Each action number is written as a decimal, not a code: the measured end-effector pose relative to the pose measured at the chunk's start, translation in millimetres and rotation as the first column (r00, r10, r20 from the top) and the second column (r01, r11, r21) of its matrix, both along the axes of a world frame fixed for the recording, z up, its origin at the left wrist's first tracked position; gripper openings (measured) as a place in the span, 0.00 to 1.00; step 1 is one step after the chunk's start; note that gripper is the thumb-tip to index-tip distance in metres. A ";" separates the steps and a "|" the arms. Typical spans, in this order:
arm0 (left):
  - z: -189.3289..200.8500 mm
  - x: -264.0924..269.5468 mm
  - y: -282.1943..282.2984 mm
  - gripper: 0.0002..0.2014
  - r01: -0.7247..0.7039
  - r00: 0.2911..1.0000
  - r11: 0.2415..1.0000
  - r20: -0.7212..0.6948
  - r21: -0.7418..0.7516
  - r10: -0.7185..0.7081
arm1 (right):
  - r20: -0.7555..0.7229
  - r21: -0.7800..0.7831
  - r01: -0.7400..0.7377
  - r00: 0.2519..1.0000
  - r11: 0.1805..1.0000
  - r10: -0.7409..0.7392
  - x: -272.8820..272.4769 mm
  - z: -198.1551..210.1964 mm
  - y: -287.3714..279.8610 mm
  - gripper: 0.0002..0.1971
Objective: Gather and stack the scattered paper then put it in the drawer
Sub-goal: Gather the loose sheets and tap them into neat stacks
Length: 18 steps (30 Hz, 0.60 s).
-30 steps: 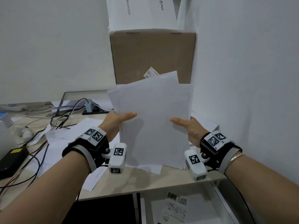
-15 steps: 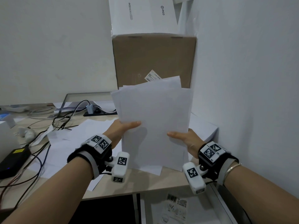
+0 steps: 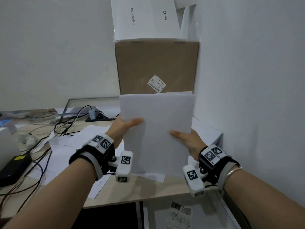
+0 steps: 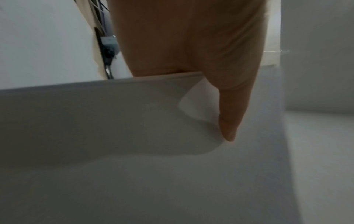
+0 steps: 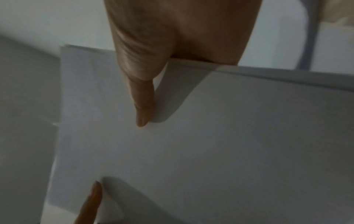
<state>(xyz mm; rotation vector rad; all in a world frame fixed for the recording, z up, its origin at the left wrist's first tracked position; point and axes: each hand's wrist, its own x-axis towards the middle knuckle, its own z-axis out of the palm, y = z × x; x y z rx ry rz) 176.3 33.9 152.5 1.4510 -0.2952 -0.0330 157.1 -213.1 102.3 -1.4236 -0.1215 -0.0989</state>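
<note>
A stack of white paper (image 3: 156, 134) stands upright on its bottom edge on the wooden desk (image 3: 148, 190), sheets nearly flush. My left hand (image 3: 127, 124) grips its left edge, thumb across the front. My right hand (image 3: 183, 138) grips the right edge the same way. The left wrist view has the thumb pressed on the paper stack (image 4: 134, 121) near its edge. The right wrist view has my right thumb on the paper stack (image 5: 210, 136), with the other thumb tip low in the picture. More loose sheets (image 3: 69, 146) lie flat on the desk to the left. Below the desk edge an open drawer (image 3: 219, 205) holds a barcoded packet.
A brown cardboard box (image 3: 156, 66) with a white PICO box (image 3: 145, 19) on top stands behind the stack. A white wall (image 3: 247, 96) closes the right side. Tangled cables (image 3: 49, 129) and a black power brick (image 3: 14, 164) lie at the left.
The fanned, uneven sheets have been squared into a neat upright stack, lower against the desk. Both hands kept their grip on its sides.
</note>
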 end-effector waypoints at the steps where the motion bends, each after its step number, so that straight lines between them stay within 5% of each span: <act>1: -14.4 -1.2 -0.6 0.34 0.008 0.999 1.000 -0.045 0.019 -0.007 | -0.042 0.000 -0.027 0.999 1.000 0.027 -1.0 -9.4 -0.6 0.36; 3: -41.3 -5.1 -3.5 0.37 0.023 0.990 0.999 -0.142 0.042 -0.017 | -0.102 0.012 -0.069 0.992 0.998 0.070 -3.9 -26.7 0.8 0.39; 7: -56.3 -6.5 -7.8 0.32 0.011 0.985 0.999 -0.172 0.047 -0.003 | -0.125 0.001 0.012 0.992 1.000 -0.012 -4.1 -34.5 4.0 0.16; 12: -46.0 -0.9 -3.4 0.32 0.058 0.987 0.998 -0.148 -0.004 -0.058 | -0.110 0.003 -0.006 0.994 1.000 0.006 4.7 -24.2 5.2 0.28; 15: -76.0 -2.7 -4.3 0.39 0.106 0.958 0.993 -0.271 0.044 -0.090 | -0.193 -0.187 -0.052 0.981 0.981 0.015 4.4 -40.9 4.6 0.23; 18: -106.4 1.5 -10.0 0.30 -0.046 0.921 0.993 -0.381 0.109 0.084 | -0.362 -0.376 -0.218 0.929 0.900 0.074 4.2 -62.7 -6.2 0.20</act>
